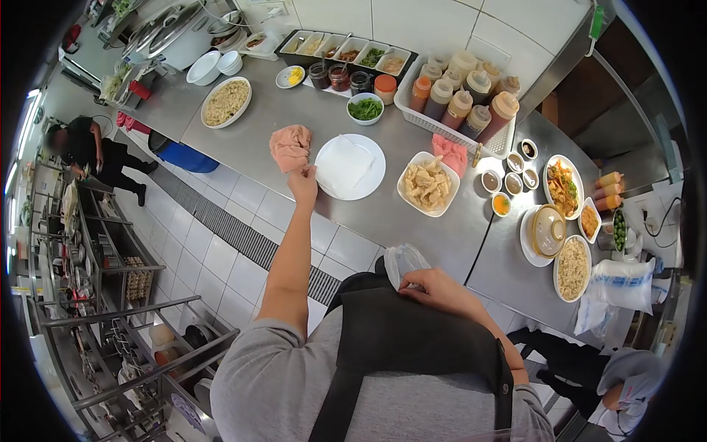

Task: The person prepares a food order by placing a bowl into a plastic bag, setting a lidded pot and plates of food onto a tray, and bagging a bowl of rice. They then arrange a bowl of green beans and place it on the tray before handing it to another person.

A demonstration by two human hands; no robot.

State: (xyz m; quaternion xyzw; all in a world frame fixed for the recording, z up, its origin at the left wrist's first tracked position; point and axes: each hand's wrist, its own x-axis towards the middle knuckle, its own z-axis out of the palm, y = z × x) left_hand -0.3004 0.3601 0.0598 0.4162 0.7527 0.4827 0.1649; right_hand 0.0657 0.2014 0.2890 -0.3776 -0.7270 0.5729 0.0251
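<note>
My left hand (302, 184) reaches over the steel counter, fingers curled together between a crumpled orange-pink cloth (290, 146) and the left rim of a white plate (377, 160). What those fingers hold, if anything, I cannot tell. A folded white paper towel (345, 165) lies on the plate. Close to my apron, my right hand (428, 286) pinches a clear plastic bag (402, 262) that hangs at the counter's front edge. Right of the plate stands a square white bowl of pale fried pieces (426, 184), with a pink cloth (451, 153) behind it.
A basket of sauce bottles (508, 140) and a row of topping trays (346, 53) line the wall. A bowl of greens (365, 109) and a noodle-like dish (227, 102) share the counter. Several sauce cups and plated dishes (563, 187) stand right. Two people (96, 147) are nearby.
</note>
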